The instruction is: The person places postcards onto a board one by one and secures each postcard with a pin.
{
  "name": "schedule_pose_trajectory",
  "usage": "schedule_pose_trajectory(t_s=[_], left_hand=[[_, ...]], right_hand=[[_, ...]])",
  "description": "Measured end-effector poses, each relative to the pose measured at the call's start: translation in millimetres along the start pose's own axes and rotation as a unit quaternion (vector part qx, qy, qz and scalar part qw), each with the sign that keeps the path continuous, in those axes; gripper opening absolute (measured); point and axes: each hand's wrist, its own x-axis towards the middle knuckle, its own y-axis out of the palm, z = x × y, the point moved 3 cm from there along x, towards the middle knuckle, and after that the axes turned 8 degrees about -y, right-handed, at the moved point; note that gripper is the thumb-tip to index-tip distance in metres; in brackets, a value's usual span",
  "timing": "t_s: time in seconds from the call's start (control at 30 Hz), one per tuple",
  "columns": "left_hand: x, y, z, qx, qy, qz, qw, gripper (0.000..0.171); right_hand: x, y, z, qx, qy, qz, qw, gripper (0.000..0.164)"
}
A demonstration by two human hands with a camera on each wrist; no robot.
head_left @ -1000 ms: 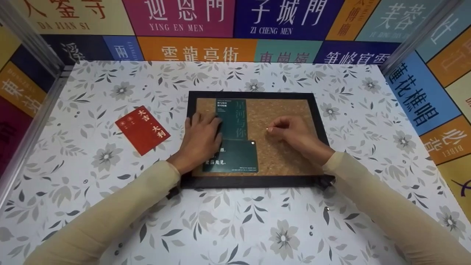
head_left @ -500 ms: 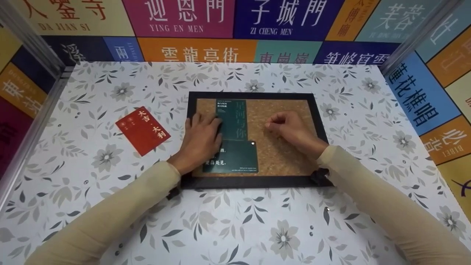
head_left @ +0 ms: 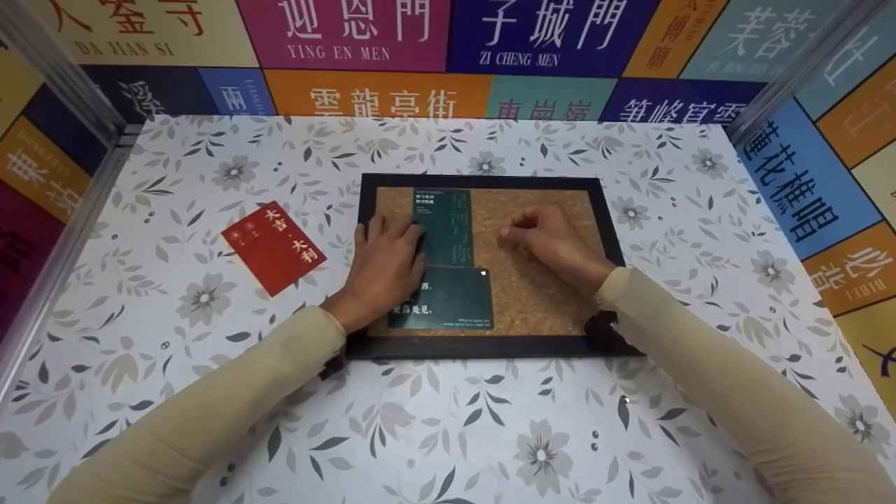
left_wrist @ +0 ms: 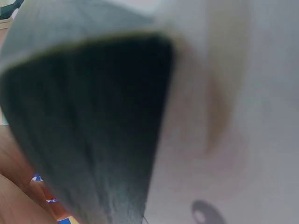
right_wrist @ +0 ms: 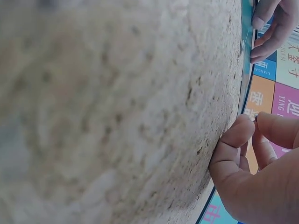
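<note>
Cards lie one below another: we have the upper green card and lower green card on our framed cork board, a shiny pin at the lower one's top-right corner. Our left hand rests across their left side, fingers slightly apart. Our right hand, over bare cork beside them, pinches a tiny object between thumb and fingertip. Red card sits off left.
</note>
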Motion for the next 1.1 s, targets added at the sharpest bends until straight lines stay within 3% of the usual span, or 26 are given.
schedule_pose_trajectory(t_s=[1.1], left_hand=[[0.6,-0.5,-0.3,0.012,0.002,0.001,0.9999,0.046]], right_hand=[[28,-1,9,-0.019,-0.013,-0.013,1.0,0.012]])
